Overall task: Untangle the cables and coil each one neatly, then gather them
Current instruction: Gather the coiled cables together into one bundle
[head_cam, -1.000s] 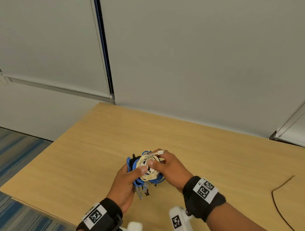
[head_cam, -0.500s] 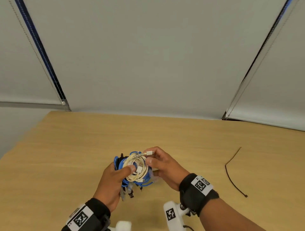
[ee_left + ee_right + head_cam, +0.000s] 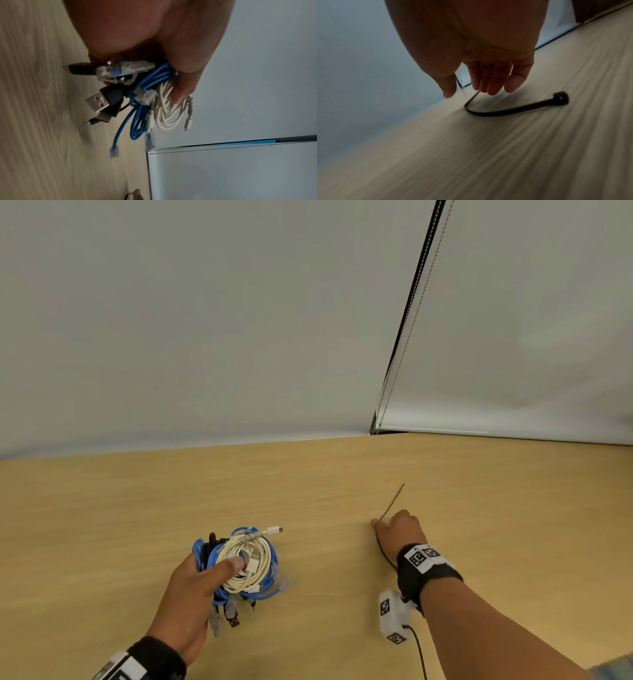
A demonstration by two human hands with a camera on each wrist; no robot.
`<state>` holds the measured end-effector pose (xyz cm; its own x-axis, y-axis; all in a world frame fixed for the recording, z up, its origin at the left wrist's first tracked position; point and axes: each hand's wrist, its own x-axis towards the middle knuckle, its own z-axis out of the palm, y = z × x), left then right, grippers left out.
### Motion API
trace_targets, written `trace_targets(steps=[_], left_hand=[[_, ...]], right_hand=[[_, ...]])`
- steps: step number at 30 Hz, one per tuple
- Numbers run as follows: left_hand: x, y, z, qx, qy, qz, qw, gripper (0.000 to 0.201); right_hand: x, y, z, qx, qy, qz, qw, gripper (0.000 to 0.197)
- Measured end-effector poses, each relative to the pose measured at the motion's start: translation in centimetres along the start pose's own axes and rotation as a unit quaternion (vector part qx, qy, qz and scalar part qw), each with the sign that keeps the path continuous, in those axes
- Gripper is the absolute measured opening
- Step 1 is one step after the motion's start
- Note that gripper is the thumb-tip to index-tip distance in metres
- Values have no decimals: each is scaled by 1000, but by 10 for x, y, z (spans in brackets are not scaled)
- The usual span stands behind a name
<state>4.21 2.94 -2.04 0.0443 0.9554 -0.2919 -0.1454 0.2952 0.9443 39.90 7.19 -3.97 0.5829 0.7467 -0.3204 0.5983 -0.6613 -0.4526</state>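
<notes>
My left hand point(image 3: 209, 573) grips a bundle of coiled cables just above the table, with the thumb pressed on top. A white cable coil point(image 3: 255, 553) lies over a blue cable coil point(image 3: 270, 590), with a black cable behind. In the left wrist view the white coil point(image 3: 167, 113), the blue coil point(image 3: 140, 109) and a black USB plug point(image 3: 104, 100) hang under the left hand point(image 3: 180, 65). My right hand point(image 3: 394, 527) hovers open over a thin black zip tie point(image 3: 394, 501) lying on the table. The right wrist view has loosely straight fingers point(image 3: 489, 86) just above the zip tie point(image 3: 513, 110).
The wooden table point(image 3: 102, 525) runs back to grey window blinds point(image 3: 239, 320) with a bead chain point(image 3: 404, 344). A white tagged camera unit point(image 3: 392, 616) hangs below my right wrist.
My right hand let go of the bundle and moved right to the zip tie. The left hand now holds the bundle alone. The view swung to the right.
</notes>
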Motion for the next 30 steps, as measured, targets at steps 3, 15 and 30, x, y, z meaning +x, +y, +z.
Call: trace_targets(steps=[3, 15, 30], left_hand=[[-4, 5, -1, 1, -8, -3, 1000, 35], [-2, 26, -69, -49, 151, -1, 987, 73], [-12, 35, -142, -64, 242, 27, 968, 56]], right_hand=[[7, 7, 6, -59, 0, 2, 998, 53], [-108, -110, 24, 197, -248, -296, 901, 14], [-182, -184, 53, -91, -110, -486, 862, 28]])
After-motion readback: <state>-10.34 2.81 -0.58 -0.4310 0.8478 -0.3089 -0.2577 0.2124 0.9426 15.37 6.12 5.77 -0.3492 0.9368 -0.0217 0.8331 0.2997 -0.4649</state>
